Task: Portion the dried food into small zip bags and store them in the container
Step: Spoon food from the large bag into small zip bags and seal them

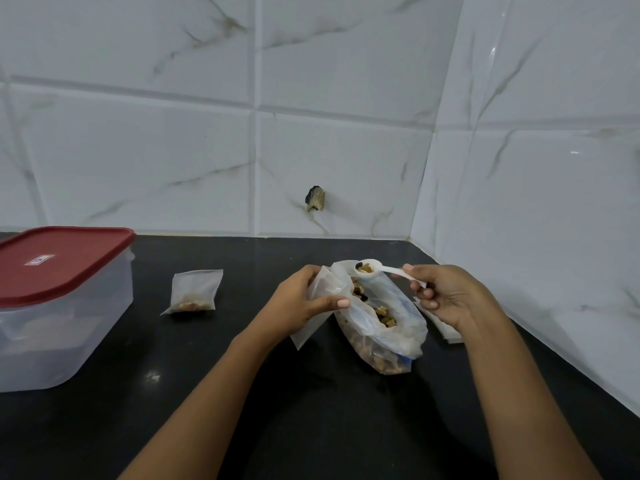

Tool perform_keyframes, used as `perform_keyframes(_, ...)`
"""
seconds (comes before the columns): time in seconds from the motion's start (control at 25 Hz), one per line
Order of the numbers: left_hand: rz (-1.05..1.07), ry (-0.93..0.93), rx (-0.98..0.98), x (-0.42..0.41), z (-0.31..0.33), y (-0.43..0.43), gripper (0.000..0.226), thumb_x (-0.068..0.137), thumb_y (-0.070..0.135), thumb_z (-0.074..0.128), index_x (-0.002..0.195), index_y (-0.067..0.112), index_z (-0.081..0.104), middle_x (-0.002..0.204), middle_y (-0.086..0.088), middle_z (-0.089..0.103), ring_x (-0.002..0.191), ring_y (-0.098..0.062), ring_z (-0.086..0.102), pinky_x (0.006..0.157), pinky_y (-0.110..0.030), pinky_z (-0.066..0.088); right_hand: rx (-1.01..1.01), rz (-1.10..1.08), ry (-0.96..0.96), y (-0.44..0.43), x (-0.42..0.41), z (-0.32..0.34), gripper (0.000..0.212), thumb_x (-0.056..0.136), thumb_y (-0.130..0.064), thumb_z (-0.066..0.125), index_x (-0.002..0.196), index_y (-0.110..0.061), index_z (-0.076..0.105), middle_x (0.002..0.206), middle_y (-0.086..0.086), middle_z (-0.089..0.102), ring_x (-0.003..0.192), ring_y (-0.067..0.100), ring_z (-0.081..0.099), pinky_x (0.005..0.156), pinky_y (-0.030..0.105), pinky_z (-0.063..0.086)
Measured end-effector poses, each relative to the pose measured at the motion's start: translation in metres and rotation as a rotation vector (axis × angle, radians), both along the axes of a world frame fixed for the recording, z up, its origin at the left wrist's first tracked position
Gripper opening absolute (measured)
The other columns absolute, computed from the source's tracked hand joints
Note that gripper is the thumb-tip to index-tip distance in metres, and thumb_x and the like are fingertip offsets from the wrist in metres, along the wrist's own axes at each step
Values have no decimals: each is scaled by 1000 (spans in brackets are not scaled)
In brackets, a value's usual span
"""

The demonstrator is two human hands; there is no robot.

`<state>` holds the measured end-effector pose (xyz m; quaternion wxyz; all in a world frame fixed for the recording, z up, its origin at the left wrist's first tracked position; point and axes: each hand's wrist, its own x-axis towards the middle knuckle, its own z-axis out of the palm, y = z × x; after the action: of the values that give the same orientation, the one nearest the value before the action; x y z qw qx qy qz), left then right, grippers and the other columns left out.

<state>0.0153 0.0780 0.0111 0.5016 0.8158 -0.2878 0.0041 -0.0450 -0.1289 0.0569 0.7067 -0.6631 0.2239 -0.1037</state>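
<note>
The left hand (304, 303) pinches the small bag (306, 330) near its mouth, thumb against fingers. The bag looks thin and limp, and it hangs just beside the big bag (398, 327) on the counter (311, 410). The right hand (446, 296) pinches the light spoon (381, 270) by its handle. The loose food can probably spill easily.

Tiled kitchen corner.
White marble-veined wall tiles (173, 150) meet in a corner above a glossy black tabletop (311, 410); one tile has a chipped hole (315, 199).
</note>
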Motion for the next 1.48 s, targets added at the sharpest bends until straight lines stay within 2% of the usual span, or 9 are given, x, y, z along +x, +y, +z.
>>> perform_keyframes(0.24,-31,21,-18,0,-1,-2,51,76,41,69,118,26,44,101,20,51,90,4,51,67,-12,42,-165,163,-66,29,-6,7,16,90,-12,58,98,-1,68,53,1,48,38,4,31,35,13,24)
perform_keyframes(0.4,-55,100,-123,1,-5,1,47,77,38,69,116,23,46,106,13,57,97,-1,55,76,-17,45,-806,226,-221,44,-8,6,14,90,-22,59,91,-20,73,59,-6,59,49,-1,49,51,8,38)
perform_keyframes(0.52,-50,140,-197,3,-8,2,49,76,35,71,117,21,47,108,9,59,101,-6,58,81,-20,48,-1175,245,-382,46,-5,4,15,88,-17,61,92,-20,75,78,-7,67,73,3,53,63,3,36)
perform_keyframes(0.64,-47,145,-203,4,-9,1,53,73,38,71,118,23,46,111,6,59,103,-9,58,86,-24,49,-1352,213,-542,43,-1,1,15,85,-13,65,93,-17,76,82,-4,71,79,9,46,69,6,29)
perform_keyframes(0.8,-46,144,-215,1,-6,-1,58,70,43,68,118,23,44,108,9,57,99,-4,57,76,-19,48,-1446,206,-647,42,-4,3,14,80,-8,67,89,-13,77,78,0,73,81,9,45,67,8,30)
perform_keyframes(0.92,-51,148,-209,0,-4,-3,59,72,43,67,122,23,42,111,12,55,99,0,55,73,-15,45,-1180,57,-540,36,-11,13,13,84,-14,66,92,-16,76,73,-8,67,71,6,52,63,7,36)
perform_keyframes(1.04,-49,152,-163,-1,-5,-6,60,78,42,66,128,23,39,110,16,51,96,5,52,69,-13,43,-874,-69,-251,17,-20,18,16,89,-17,60,98,-12,73,67,-2,61,53,5,47,49,12,32)
perform_keyframes(1.24,-52,148,-70,-4,-6,-11,62,83,40,63,134,22,32,117,13,43,104,-2,46,70,-12,41,-1231,45,75,24,-13,12,23,92,-11,52,104,-11,71,107,9,68,87,19,61,63,17,40)
perform_keyframes(1.48,-29,111,6,-6,-4,-10,63,85,39,61,137,20,29,136,1,40,111,-6,39,73,-12,37,-1489,212,350,35,7,3,23,91,-11,55,110,-12,68,111,8,66,97,21,64,84,27,51)
